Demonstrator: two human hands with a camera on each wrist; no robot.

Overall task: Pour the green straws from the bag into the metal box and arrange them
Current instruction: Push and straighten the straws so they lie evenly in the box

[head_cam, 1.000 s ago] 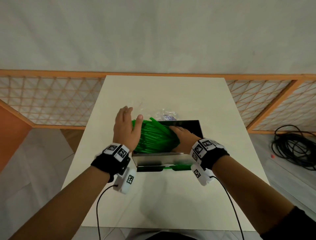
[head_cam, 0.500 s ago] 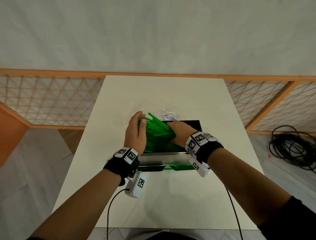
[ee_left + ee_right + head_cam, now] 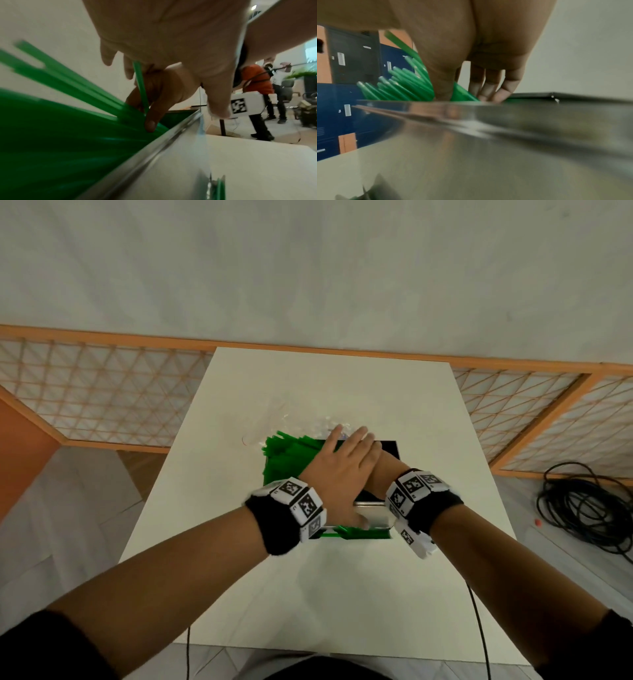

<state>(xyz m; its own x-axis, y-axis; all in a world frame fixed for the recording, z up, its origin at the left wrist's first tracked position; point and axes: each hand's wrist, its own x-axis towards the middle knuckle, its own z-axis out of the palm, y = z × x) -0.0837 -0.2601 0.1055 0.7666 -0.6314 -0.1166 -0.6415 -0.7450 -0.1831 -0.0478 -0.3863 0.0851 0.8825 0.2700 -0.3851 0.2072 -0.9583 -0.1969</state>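
The green straws [image 3: 287, 455] are thin, glossy plastic tubes, heaped in the left half of the metal box [image 3: 371, 513] with their far ends fanning loosely up and out over its far-left rim; the box itself is shiny steel with a dark interior and sits at the middle of the counter [image 3: 342, 594]. A crumpled clear bag [image 3: 274, 419] lies on the counter just beyond the box. The left hand [image 3: 339, 470] lies flat with fingers straight and spread, crossed over the right hand [image 3: 387, 470] and covering most of it from the head view. The left wrist view shows the right hand's fingers [image 3: 152, 105] reaching down into the pile with one straw standing up between them, but motion blur leaves it unclear whether they pinch it or merely press on the heap. The right wrist view shows its fingers pointing down onto the straws behind the near wall of the box [image 3: 488, 135]. The box's floor and the straws' lower ends are hidden. The counter is pale cream; behind it runs an orange-framed lattice screen [image 3: 102, 392] before a plain wall, and a coil of black cable [image 3: 589, 508] lies on the grey floor to the right.
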